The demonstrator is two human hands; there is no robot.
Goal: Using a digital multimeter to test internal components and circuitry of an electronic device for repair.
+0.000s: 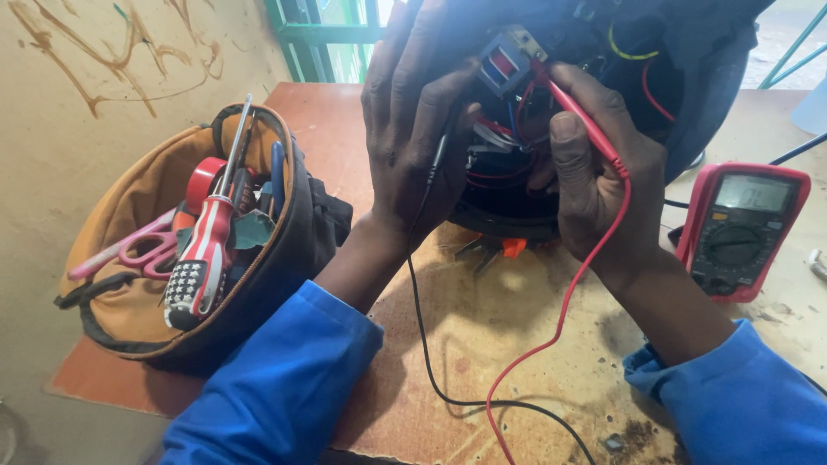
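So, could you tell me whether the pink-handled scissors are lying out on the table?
No, the pink-handled scissors sit inside the open tool bag, beside a red-and-white screwdriver.

Single head-worn view; looks steeply down, forward over worn wooden tabletop (482,344); very close (arm's reach); open tan fabric tool bag (129,258) left edge, red handheld multimeter (741,228) right edge.

Stained brown counter (482,344): dark round appliance (689,95) at the back; open tool bag (284,250) to its left, red multimeter (741,228) just right, leads (508,379) in front.
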